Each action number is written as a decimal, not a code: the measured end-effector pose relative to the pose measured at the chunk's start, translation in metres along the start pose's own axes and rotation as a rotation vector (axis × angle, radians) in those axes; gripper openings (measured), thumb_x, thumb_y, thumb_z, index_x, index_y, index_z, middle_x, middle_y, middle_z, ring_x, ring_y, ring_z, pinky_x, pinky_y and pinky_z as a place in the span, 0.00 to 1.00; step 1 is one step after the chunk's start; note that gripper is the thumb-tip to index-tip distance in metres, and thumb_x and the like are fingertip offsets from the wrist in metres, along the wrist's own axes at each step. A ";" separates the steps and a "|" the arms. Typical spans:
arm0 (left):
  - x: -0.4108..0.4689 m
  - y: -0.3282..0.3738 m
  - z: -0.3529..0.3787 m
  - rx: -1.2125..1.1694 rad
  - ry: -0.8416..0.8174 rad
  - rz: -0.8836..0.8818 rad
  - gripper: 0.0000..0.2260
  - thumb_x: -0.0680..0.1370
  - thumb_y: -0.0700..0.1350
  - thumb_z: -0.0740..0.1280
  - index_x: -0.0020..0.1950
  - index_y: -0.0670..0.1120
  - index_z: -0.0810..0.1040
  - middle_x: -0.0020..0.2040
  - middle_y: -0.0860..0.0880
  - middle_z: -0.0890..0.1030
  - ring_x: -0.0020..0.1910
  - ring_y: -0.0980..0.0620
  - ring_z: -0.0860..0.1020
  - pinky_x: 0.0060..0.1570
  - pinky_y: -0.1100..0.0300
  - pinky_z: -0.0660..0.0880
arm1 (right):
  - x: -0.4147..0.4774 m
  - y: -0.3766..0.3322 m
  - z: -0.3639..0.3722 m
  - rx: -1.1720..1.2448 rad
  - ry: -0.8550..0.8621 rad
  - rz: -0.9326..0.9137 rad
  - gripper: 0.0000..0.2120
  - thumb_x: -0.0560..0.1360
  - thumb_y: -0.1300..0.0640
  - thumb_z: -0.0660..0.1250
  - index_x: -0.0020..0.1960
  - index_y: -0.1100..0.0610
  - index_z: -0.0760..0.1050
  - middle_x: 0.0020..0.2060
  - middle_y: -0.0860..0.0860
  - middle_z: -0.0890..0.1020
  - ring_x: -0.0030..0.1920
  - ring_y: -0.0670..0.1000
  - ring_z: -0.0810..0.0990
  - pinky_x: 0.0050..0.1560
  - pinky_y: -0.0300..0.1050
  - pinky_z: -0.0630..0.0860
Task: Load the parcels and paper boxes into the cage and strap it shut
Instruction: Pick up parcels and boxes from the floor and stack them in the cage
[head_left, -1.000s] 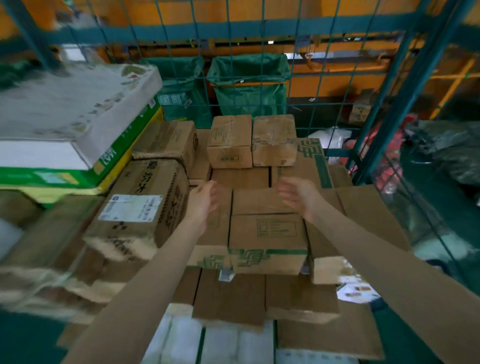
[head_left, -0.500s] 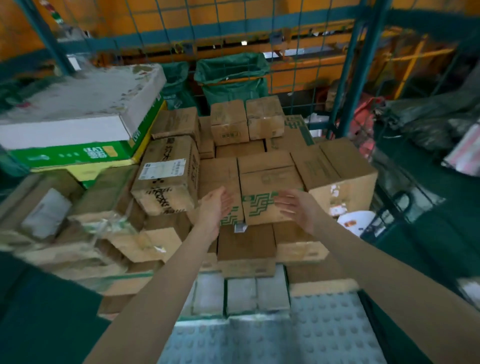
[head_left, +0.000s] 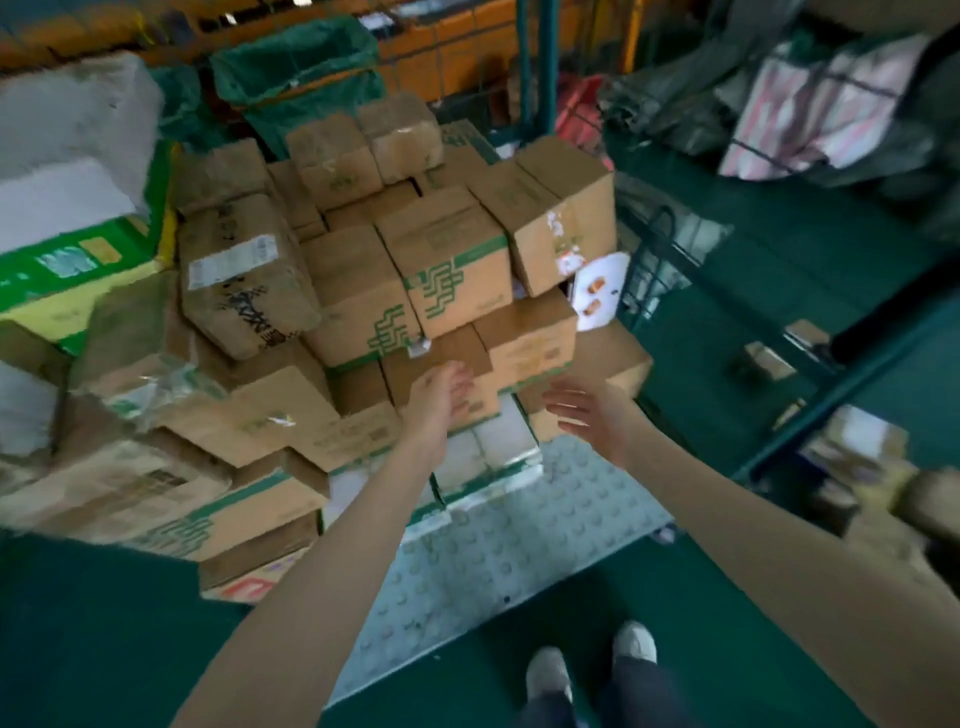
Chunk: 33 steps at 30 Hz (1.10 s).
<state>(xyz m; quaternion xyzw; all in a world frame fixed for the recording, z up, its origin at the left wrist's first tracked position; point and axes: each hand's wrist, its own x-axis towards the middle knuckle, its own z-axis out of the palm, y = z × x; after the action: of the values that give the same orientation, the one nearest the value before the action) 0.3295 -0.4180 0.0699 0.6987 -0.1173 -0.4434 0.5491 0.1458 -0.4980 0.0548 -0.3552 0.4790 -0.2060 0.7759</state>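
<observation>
A stack of brown cardboard parcels (head_left: 447, 270), several with green printed bands, fills the cage on its studded grey floor plate (head_left: 493, 561). A big white and green paper box (head_left: 72, 208) sits on top at the left. My left hand (head_left: 436, 397) hangs in front of a low brown box (head_left: 524, 343) with its fingers relaxed, holding nothing. My right hand (head_left: 592, 410) is beside it, palm turned inward, fingers spread and empty. The green cage post (head_left: 540, 67) stands behind the stack.
Green sacks on frames (head_left: 296, 73) stand behind the cage. Dark bags and a striped sack (head_left: 821, 98) lie at the right on the green floor. More small boxes (head_left: 852, 457) sit at the right beyond a green bar. My shoes (head_left: 587, 665) show at the bottom.
My view has pulled back and tilted down, so the cage floor and my shoes now show. Both hands have drawn back from the upper boxes to the lower front of the stack, still empty.
</observation>
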 end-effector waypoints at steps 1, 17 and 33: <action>-0.004 -0.009 0.011 0.017 -0.032 -0.013 0.12 0.84 0.48 0.60 0.62 0.43 0.76 0.59 0.45 0.81 0.58 0.48 0.80 0.58 0.55 0.76 | -0.008 0.009 -0.013 0.024 0.030 0.006 0.10 0.82 0.56 0.59 0.55 0.59 0.77 0.62 0.60 0.79 0.59 0.57 0.77 0.66 0.52 0.69; -0.138 -0.156 0.168 0.300 -0.388 -0.188 0.11 0.84 0.46 0.58 0.58 0.42 0.77 0.53 0.47 0.82 0.55 0.48 0.80 0.56 0.55 0.75 | -0.163 0.136 -0.215 0.309 0.427 0.052 0.11 0.82 0.57 0.59 0.58 0.61 0.76 0.46 0.54 0.82 0.50 0.54 0.80 0.57 0.49 0.71; -0.266 -0.264 0.358 0.637 -0.751 -0.150 0.08 0.83 0.45 0.59 0.56 0.44 0.75 0.55 0.46 0.80 0.51 0.52 0.79 0.53 0.55 0.75 | -0.342 0.229 -0.409 0.591 0.991 0.038 0.11 0.81 0.53 0.63 0.61 0.56 0.74 0.57 0.55 0.80 0.59 0.54 0.77 0.62 0.50 0.72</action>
<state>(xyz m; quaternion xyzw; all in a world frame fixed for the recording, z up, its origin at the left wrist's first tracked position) -0.1774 -0.3851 -0.0310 0.6304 -0.3857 -0.6449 0.1947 -0.3786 -0.2652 -0.0303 0.0240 0.7136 -0.4587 0.5289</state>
